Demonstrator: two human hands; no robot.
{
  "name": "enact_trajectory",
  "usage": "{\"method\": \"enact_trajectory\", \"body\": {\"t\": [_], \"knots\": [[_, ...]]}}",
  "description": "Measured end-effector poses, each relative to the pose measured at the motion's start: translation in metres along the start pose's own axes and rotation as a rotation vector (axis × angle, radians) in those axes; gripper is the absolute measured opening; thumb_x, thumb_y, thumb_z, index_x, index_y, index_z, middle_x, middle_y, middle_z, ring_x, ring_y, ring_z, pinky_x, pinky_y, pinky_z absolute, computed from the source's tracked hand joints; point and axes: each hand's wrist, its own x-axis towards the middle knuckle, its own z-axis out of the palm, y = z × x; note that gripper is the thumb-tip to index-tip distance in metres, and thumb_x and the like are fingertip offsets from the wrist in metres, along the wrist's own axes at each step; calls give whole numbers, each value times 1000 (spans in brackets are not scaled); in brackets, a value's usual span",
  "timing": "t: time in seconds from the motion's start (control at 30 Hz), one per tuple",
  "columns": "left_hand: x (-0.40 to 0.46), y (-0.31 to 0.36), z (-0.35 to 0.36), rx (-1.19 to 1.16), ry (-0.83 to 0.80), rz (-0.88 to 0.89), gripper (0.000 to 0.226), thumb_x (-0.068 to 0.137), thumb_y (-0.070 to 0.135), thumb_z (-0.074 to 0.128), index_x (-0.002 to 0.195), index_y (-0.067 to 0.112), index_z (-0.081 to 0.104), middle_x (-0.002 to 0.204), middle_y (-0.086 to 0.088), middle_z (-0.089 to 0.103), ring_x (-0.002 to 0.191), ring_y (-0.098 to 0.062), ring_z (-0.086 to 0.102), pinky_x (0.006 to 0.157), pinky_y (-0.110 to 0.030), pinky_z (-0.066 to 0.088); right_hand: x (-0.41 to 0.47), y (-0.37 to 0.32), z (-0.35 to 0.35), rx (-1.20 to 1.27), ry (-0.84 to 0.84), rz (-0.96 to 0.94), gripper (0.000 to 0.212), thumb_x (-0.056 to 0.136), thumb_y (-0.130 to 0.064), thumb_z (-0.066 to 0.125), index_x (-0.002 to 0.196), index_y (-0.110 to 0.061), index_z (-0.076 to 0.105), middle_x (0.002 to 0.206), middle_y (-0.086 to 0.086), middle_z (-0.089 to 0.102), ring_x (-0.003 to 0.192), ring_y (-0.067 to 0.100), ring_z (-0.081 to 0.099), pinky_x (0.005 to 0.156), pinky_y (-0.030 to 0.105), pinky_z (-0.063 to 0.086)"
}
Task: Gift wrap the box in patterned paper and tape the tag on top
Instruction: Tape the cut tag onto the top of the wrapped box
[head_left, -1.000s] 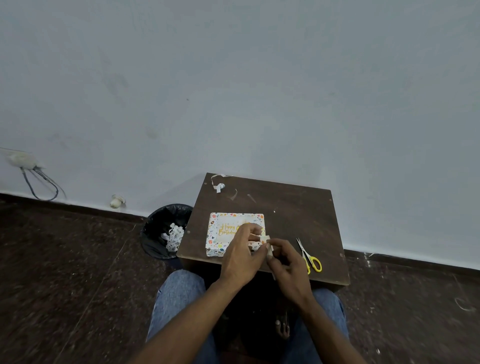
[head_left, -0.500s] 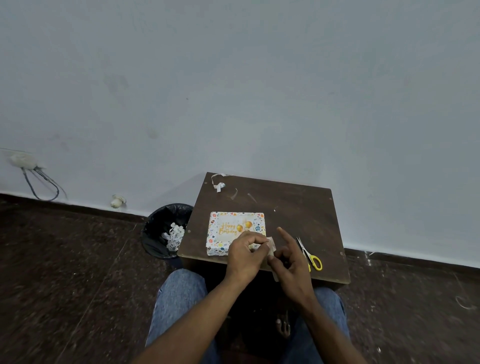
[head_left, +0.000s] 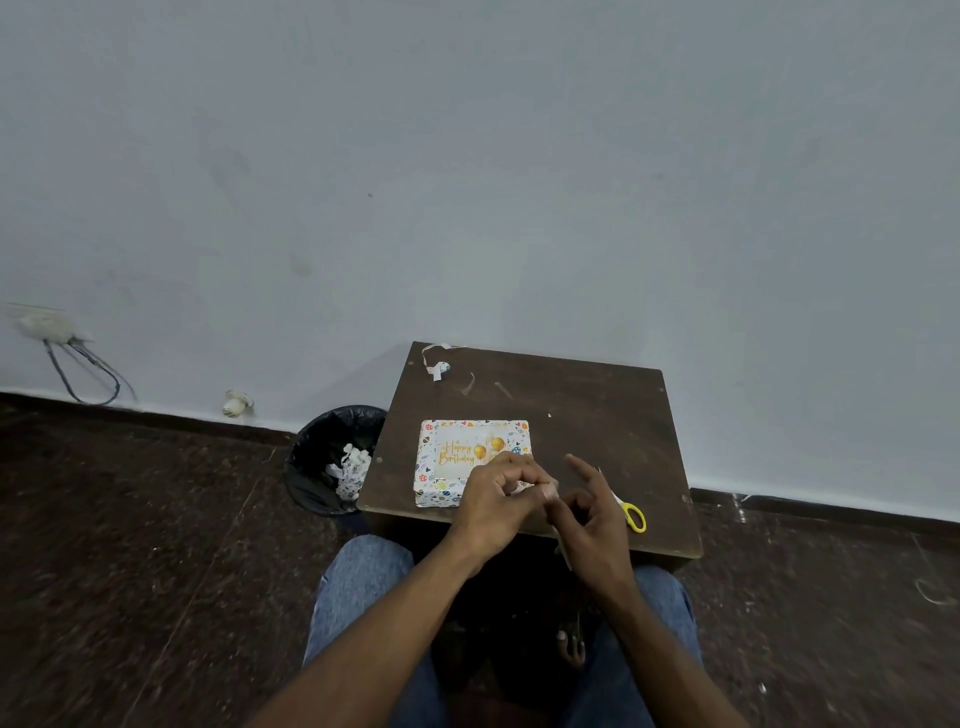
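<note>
The box (head_left: 457, 465), wrapped in white paper with coloured dots, lies on the left half of a small brown table (head_left: 582, 410). A "Happy Birthday" tag with gold balloons sits on top of it. My left hand (head_left: 496, 501) is curled over the box's near right corner, fingers closed on a small pale tape roll (head_left: 545, 489). My right hand (head_left: 592, 519) is just right of it. Its thumb and middle finger pinch a tape strip and its index finger sticks out. The box's near right corner is hidden.
Yellow-handled scissors (head_left: 631, 515) lie on the table just right of my right hand. Paper scraps (head_left: 437, 366) sit at the table's far left corner. A black bin (head_left: 332, 460) with paper cuttings stands on the floor left of the table. My knees are under the near edge.
My left hand has drawn back off the tag toward the box's near right corner. My right hand's index finger has lifted and straightened. The box has not moved.
</note>
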Motion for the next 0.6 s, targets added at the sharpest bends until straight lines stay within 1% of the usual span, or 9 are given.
{"method": "enact_trajectory", "body": {"t": [0.07, 0.13, 0.17, 0.23, 0.3, 0.37, 0.47, 0.5, 0.6], "knots": [[2, 0, 0, -24, 43, -22, 23, 83, 2, 73, 75, 24, 75, 86, 14, 70, 93, 0, 64, 84, -18, 48, -3, 0, -1, -6, 1, -8, 47, 89, -30, 66, 133, -29, 49, 63, -7, 59, 60, 4, 55, 60, 23, 43], [5, 0, 1, -47, 76, -55, 19, 83, 3, 73, 82, 22, 75, 92, 10, 73, 98, -6, 65, 89, -27, 50, -5, 0, -2, 1, -14, -14, 49, 87, -34, 66, 133, -29, 49, 66, -5, 60, 61, 5, 55, 58, 25, 45], [6, -1, 1, -48, 73, -70, 21, 83, 2, 72, 87, 22, 75, 95, 13, 73, 103, -6, 64, 93, -30, 50, -6, 0, -2, 10, -30, -18, 50, 88, -31, 66, 134, -30, 48, 68, -4, 61, 63, 6, 56, 59, 27, 46], [6, -1, 1, -28, 50, -105, 30, 81, -1, 72, 94, 27, 72, 101, 22, 71, 111, -4, 60, 97, -30, 49, -6, 0, -2, 41, -68, -24, 53, 90, -21, 68, 137, -29, 46, 76, -4, 64, 69, 10, 61, 62, 27, 49], [6, 0, 1, -8, 36, -107, 37, 81, -2, 72, 98, 30, 68, 109, 17, 69, 114, -8, 58, 97, -29, 50, -5, 0, -3, 52, -102, -29, 57, 91, -12, 68, 139, -30, 43, 85, -3, 67, 79, 15, 66, 68, 29, 52], [6, 3, 1, 0, 40, -104, 39, 82, -2, 71, 99, 32, 66, 112, 11, 67, 109, -13, 61, 91, -27, 52, -5, -1, -4, 59, -118, -26, 61, 91, -9, 68, 140, -32, 41, 90, -3, 69, 85, 18, 68, 71, 28, 53], [7, 7, 2, 50, 88, -108, 37, 82, -1, 71, 97, 33, 65, 107, 7, 66, 94, -14, 65, 78, -24, 54, -7, -2, -4, 58, -136, -38, 64, 90, -8, 69, 141, -34, 40, 93, -5, 70, 83, 19, 68, 70, 26, 53], [8, 7, 3, 61, 100, -109, 36, 82, -1, 71, 96, 32, 65, 104, 6, 66, 91, -14, 65, 76, -28, 56, -8, -1, -4, 58, -138, -40, 64, 90, -11, 70, 142, -32, 40, 94, -5, 70, 82, 20, 68, 69, 26, 53], [6, 7, 4, 56, 109, -134, 37, 83, 1, 70, 92, 36, 67, 95, 2, 67, 82, -16, 65, 71, -46, 61, -8, 0, -6, 60, -146, -30, 64, 88, -20, 71, 143, -27, 40, 97, -3, 72, 82, 22, 69, 70, 30, 56]]}}
